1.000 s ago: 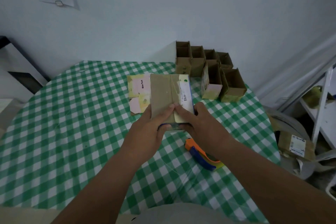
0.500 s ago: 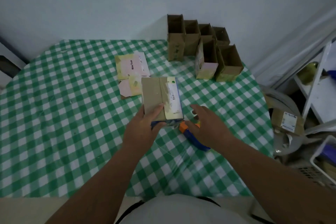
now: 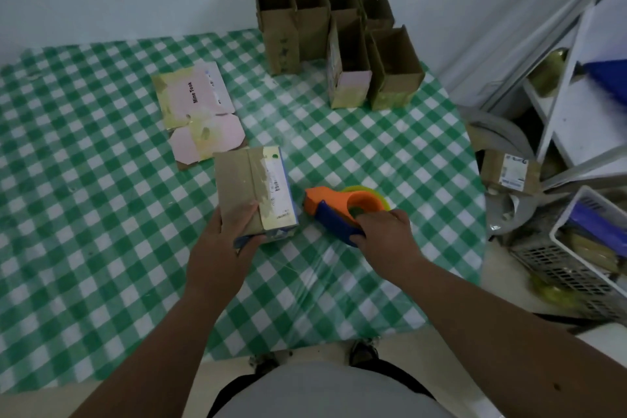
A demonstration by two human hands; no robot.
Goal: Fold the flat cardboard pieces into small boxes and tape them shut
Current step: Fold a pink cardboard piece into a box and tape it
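A folded cardboard box (image 3: 252, 192) is lying flat on the bench (image 3: 101, 214), which is covered with a green-and-white checked cloth. A tape strip is seen running down the box's top seam, and a white barcode label is stuck on its right half. The near end of the box is grasped by the left hand (image 3: 222, 248): the thumb is laid on the top face and the other fingers are wrapped under the near edge. An orange-and-blue tape dispenser (image 3: 339, 210) with a yellow-green roll is lying on the bench just right of the box, apart from it. Its blue handle is grasped by the right hand (image 3: 385, 237), with fingers curled round the near end. Whether the dispenser is lifted off the cloth cannot be told.

A flattened pink-and-yellow carton piece (image 3: 200, 112), printed with dark lettering, is lying behind and left of the box, its near corner just beside the box's far left corner. A cluster of open-topped cardboard boxes (image 3: 336, 37) is standing upright well behind the box, toward the wall, packed side by side in two rough rows. A white wire basket (image 3: 576, 254) and a white shelf unit (image 3: 576, 95) are seen on the floor far right of the box, off the bench.
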